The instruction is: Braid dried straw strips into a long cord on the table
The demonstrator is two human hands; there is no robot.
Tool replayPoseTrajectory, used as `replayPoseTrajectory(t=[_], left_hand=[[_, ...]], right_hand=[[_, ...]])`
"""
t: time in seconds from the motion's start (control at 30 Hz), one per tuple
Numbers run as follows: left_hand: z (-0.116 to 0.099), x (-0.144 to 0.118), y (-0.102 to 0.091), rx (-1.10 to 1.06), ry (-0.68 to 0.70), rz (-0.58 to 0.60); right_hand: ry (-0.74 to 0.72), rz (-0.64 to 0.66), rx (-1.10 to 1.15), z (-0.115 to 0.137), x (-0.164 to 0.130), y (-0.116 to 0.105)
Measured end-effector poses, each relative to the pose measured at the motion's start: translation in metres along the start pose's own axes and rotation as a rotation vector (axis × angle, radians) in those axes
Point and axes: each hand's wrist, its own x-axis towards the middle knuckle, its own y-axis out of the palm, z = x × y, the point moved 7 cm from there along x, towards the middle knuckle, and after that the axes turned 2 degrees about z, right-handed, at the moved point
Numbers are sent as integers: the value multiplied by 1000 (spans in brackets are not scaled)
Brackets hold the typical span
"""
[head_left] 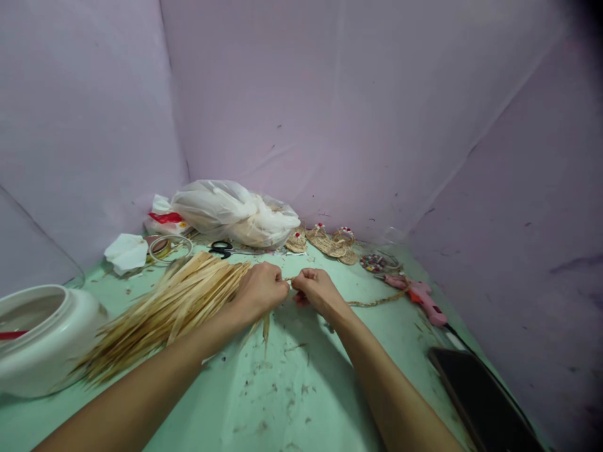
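My left hand (261,290) and my right hand (319,290) are close together over the green tabletop, both with fingers pinched. Between them shows a short piece of a braided straw cord (379,302), whose length runs out to the right from behind my right hand. Loose straw ends (266,333) hang below my left hand. Beside and partly behind my left forearm lies a thick bundle of dry straw strips (174,304). My fingertips hide the exact point where the strands are gripped.
A white pot (82,339) stands at left. Along the back are a plastic bag (221,210), black-handled scissors (220,249), small woven sandals (325,243) and beads (372,262). A pink glue gun (428,306) and a dark flat device (485,402) lie at right.
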Motion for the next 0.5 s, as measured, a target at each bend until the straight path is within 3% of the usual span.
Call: replayPoseTrajectory(t=[0.1,0.17,0.37,0.5], left_hand=[[2,2,2,3,-5,-8],[3,3,2,-4,-12,0],[1,1,0,-44,17,-9],[0,0,4,-74,16,11]], right_hand=[[-199,-173,-386,15,-3,-12],[-265,-239,-527,23,-7,-15],[-434,-396,-639,45,-22,-23],[-490,-387,-573,44,-21,-23]])
